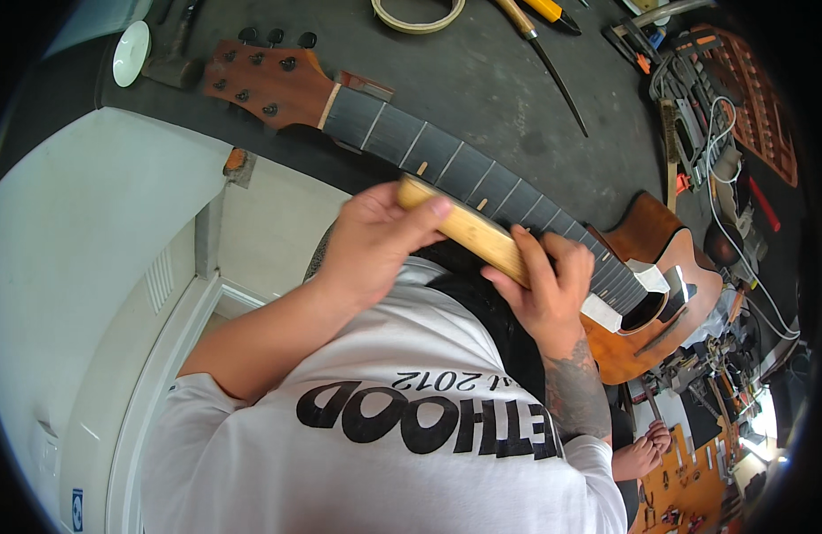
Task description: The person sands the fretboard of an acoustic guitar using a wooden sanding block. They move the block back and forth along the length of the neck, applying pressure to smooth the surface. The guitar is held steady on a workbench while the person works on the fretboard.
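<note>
An acoustic guitar [638, 356] lies across the dark bench, its headstock [273, 80] at the far left and its body at the right. Over the edge of the fretboard [438, 151], both hands hold a pale wooden block [473, 233]. My left hand [380, 236] grips the block's left end, thumb on top. Around its right end close the fingers of my right hand [549, 276]. The block's underside is hidden, so I cannot tell what it carries. Pieces of white tape [600, 313] are stuck beside the fretboard near the soundhole [644, 311].
A tape roll [418, 18] and a wood-handled file [553, 76] lie beyond the neck. At the far left are a white dish [132, 53] and a hammer [173, 69]. Tools and a white cable [740, 240] crowd the right side. Another person's hands [647, 449] show at lower right.
</note>
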{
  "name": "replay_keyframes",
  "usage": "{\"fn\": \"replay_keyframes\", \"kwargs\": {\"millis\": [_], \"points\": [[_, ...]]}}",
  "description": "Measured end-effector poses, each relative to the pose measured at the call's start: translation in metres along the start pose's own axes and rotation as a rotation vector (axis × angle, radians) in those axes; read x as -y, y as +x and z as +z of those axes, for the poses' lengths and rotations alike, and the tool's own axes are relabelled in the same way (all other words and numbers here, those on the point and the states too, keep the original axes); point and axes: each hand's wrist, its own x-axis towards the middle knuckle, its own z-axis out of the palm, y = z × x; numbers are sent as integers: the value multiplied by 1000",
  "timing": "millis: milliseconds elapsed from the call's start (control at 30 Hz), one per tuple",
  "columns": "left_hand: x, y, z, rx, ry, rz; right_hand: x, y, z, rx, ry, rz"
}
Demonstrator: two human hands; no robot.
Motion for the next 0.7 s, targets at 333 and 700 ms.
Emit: {"fn": "replay_keyframes", "kwargs": {"millis": [333, 700], "points": [[-12, -1, -7, 15, -102, 66, 11, 14, 8, -3, 26, 5], [8, -3, 11, 19, 5, -43, -11, -13, -11, 9, -5, -11]]}}
